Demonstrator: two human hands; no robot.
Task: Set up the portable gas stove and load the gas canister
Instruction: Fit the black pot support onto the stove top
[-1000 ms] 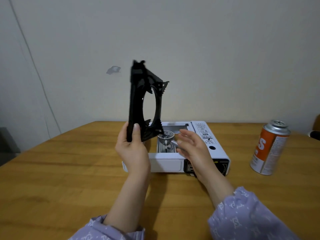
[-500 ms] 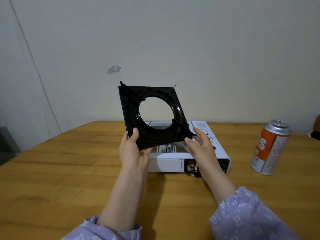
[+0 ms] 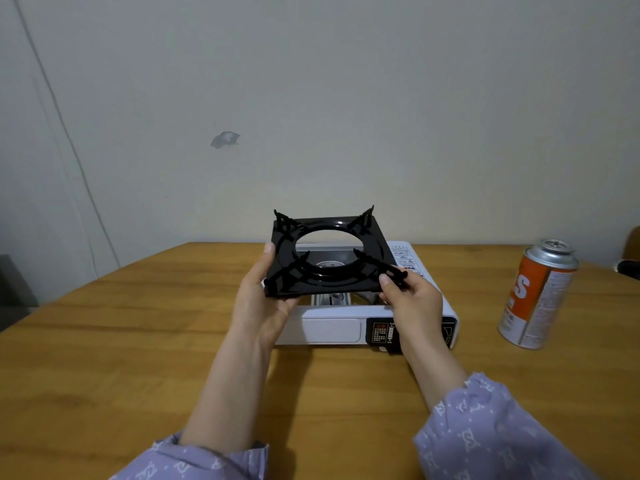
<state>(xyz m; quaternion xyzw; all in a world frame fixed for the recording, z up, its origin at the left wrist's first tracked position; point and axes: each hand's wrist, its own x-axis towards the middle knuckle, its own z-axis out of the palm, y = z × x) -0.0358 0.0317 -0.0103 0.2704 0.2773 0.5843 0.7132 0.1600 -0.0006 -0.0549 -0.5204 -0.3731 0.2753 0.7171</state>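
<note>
A black square pan support (image 3: 375, 244) with a round hole and upturned prongs hovers nearly level just above the white portable stove (image 3: 332, 329). My left hand (image 3: 263, 299) grips its near left corner. My right hand (image 3: 412, 299) grips its near right corner. Through the hole I see the stove's round burner (image 3: 329, 265). An orange and silver gas canister (image 3: 535, 296) stands upright on the table to the right of the stove, apart from both hands.
The stove sits near the far edge of a wooden table (image 3: 104, 341), close to a pale wall. A dark object (image 3: 628, 265) shows at the table's far right edge.
The pan support went from edge-on and held high by my left hand alone to flat, prongs up, lowered over the stove. My right hand took hold of its near right corner.
</note>
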